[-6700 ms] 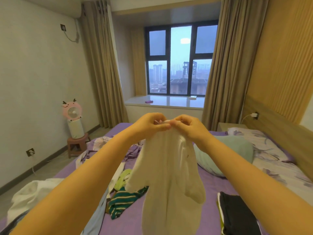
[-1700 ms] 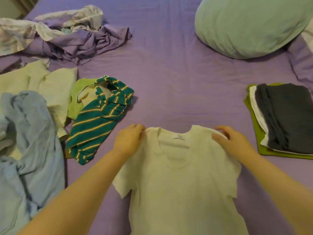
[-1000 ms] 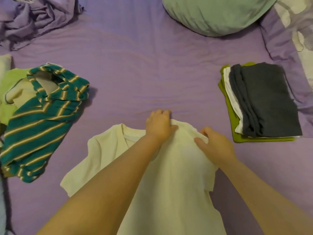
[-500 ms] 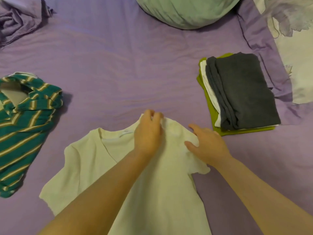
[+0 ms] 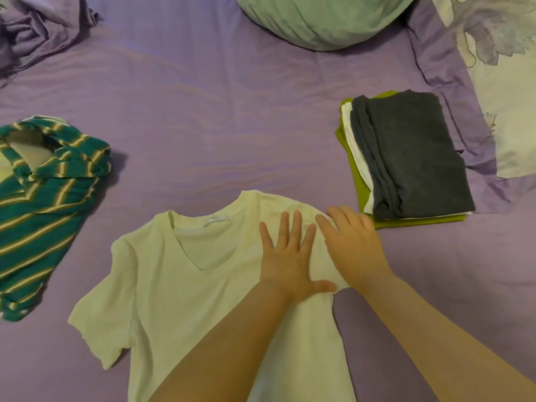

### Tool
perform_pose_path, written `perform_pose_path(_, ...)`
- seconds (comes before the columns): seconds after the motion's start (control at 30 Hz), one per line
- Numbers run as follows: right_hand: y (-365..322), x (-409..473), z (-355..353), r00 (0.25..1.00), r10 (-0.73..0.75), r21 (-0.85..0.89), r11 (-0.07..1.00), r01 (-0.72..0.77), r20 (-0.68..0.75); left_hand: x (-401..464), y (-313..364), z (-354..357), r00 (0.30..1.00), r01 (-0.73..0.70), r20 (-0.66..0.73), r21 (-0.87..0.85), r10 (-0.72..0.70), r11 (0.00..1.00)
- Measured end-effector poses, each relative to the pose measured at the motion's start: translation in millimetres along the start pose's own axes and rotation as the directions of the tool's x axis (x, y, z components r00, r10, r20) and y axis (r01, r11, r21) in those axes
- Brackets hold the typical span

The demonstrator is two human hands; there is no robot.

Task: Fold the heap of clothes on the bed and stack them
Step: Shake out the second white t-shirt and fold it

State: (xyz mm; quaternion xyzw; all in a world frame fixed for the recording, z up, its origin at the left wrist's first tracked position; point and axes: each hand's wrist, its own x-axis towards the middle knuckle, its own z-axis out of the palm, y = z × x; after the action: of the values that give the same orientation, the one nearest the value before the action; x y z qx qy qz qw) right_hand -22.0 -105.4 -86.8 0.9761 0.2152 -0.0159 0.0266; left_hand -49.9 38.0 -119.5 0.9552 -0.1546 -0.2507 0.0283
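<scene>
Both hands lie flat with fingers spread on the right shoulder of the white short-sleeved cotton T-shirt (image 5: 185, 285), pinching nothing: the left hand (image 5: 288, 256) presses palm-down beside the V-neck, and the right hand (image 5: 352, 245) rests over the folded-in right sleeve. Half a second ago the left hand was curled on the shoulder seam near the collar; now its fingers are splayed and it sits lower on the chest, while the right hand has slid up onto the shoulder edge. The shirt has also been smoothed, and its collar now shows in full.

The left forearm covers much of the shirt's middle, and the hem runs off the bottom edge. The right sleeve is hidden under the right hand, so how it is tucked cannot be made out.

The shirt lies face-up on the purple bed sheet (image 5: 217, 111). Just right of the right hand sits a stack of folded clothes (image 5: 406, 161), dark grey on top, white beneath, green at the bottom. To the left lies a crumpled green striped shirt (image 5: 43, 198), cut off by the frame. A pale green pillow (image 5: 324, 18) lies at the top, a floral pillowcase (image 5: 504, 82) at the right, and rumpled purple bedding (image 5: 37, 33) at the upper left.
</scene>
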Motion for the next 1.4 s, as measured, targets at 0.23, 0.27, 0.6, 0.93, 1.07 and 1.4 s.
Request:
perform_pose_path(0.23, -17.3, -18.3, 5.6, 0.974, 0.102, 0.024, 0.994, -0.109, 0.202, -36.9, -30.4, -0.3, 0.999, -0.044, -0.027, -0.11, 0.041, 0.993)
perform_pose_path(0.27, -28.8, -13.3, 0.9, 0.975, 0.099, 0.032, 0.994, -0.107, 0.197, -47.3, -41.4, 0.3, 0.999, -0.026, -0.026, -0.103, 0.024, 0.994)
perform_pose_path(0.6, -183.2, 24.7, -10.3, 0.948, -0.236, 0.213, 0.958, 0.192, 0.211, -145.6, -167.2, -2.3, 0.863, 0.326, -0.295, -0.295, -0.41, 0.898)
perform_pose_path(0.93, -282.9, 132.4, -22.9, 0.933, -0.339, 0.118, 0.938, 0.325, 0.123, -162.4, -251.5, 15.4, 0.685, 0.551, -0.062, -0.608, -0.726, 0.572)
perform_pose_path(1.07, -298.2, 143.5, -25.7, 0.922, -0.273, 0.019, 0.96, 0.278, 0.274, -169.2, -255.9, 18.2, 0.741, 0.527, -0.031, -0.594, -0.671, 0.608)
perform_pose_path(1.4, -294.7, 158.0, -22.1, 0.975, -0.069, 0.329, 0.944, -0.004, 0.211, -187.7, -296.5, -4.7, 0.812, 0.422, -0.197, -0.454, -0.55, 0.785)
